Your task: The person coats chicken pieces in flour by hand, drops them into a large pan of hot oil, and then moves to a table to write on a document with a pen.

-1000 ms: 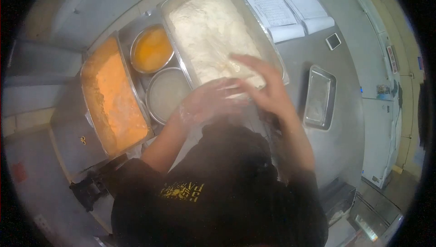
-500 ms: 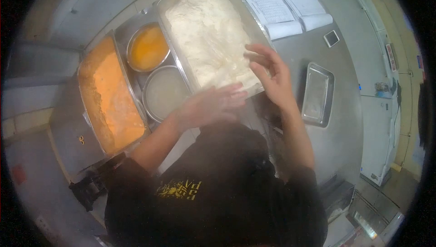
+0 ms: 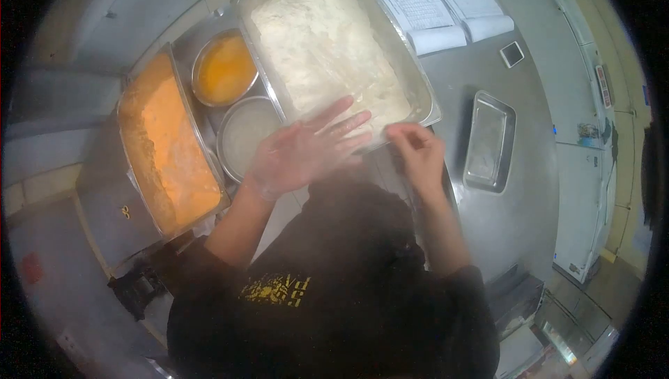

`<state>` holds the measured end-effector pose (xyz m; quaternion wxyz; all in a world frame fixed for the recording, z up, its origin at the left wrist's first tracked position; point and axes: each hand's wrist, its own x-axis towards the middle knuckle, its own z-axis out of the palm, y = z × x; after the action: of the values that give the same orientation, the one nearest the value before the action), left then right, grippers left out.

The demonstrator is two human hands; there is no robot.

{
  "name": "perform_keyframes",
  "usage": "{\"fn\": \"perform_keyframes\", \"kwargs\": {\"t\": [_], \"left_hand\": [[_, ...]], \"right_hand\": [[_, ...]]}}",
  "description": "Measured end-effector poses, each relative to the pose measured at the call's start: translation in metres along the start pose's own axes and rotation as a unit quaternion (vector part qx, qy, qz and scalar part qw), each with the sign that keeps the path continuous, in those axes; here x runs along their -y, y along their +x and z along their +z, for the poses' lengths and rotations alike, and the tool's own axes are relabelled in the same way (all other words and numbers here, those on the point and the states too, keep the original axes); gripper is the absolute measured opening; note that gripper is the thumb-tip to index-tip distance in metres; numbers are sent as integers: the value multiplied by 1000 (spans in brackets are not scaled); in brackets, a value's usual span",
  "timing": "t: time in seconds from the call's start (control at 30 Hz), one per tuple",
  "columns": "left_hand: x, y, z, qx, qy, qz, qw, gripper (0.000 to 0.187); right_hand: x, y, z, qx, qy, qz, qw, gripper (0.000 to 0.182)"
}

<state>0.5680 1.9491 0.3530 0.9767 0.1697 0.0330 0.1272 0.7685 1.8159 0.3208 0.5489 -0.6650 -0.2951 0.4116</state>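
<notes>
Our right hand [image 3: 418, 156] has pulled back from over the flour tray [image 3: 426, 100] to its near rim at frame centre, fingers curled, holding nothing we can see; our left hand [image 3: 303, 152] spreads flat, empty, beside it.

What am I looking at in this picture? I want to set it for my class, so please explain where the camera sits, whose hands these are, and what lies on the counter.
The camera is worn on a person's head and looks down, so you see their dark shirt and their own two bare hands; the round lens bends the edges. The left hand is spread flat and open over the near edge of a large tray of white flour. The right hand has its fingers curled at the same tray's near corner; whether it pinches anything I cannot tell. On the steel counter also stand a tray of orange crumbs, a bowl of yellow liquid, a bowl of pale liquid, a small empty metal tray, papers and a phone.
</notes>
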Motion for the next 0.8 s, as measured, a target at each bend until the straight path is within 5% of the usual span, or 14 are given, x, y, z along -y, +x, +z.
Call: {"fn": "perform_keyframes", "kwargs": {"t": [0.1, 0.2, 0.33, 0.53, 0.63, 0.8], "left_hand": [[1, -1, 5, 5, -28, 40, 999, 81], [3, 7, 6, 3, -31, 73, 997, 76], [4, 7, 5, -40, -65, 88, 993, 72], [2, 1, 7, -16, -152, 90, 984, 65], [2, -2, 6, -53, -129, 111, 984, 63], [5, 5, 4, -14, -174, 75, 982, 62]], "right_hand": [[18, 7, -4, 31, 183, 101, 977, 36], [9, -5, 13, 174, 75, 98, 977, 30], [10, -8, 16, 141, 49, 120, 982, 15], [19, -17, 6, 133, -144, -67, 978, 21], [-5, -4, -11, 57, -46, -23, 997, 24], [9, 2, 12, 66, 103, 42, 992, 20]]}}
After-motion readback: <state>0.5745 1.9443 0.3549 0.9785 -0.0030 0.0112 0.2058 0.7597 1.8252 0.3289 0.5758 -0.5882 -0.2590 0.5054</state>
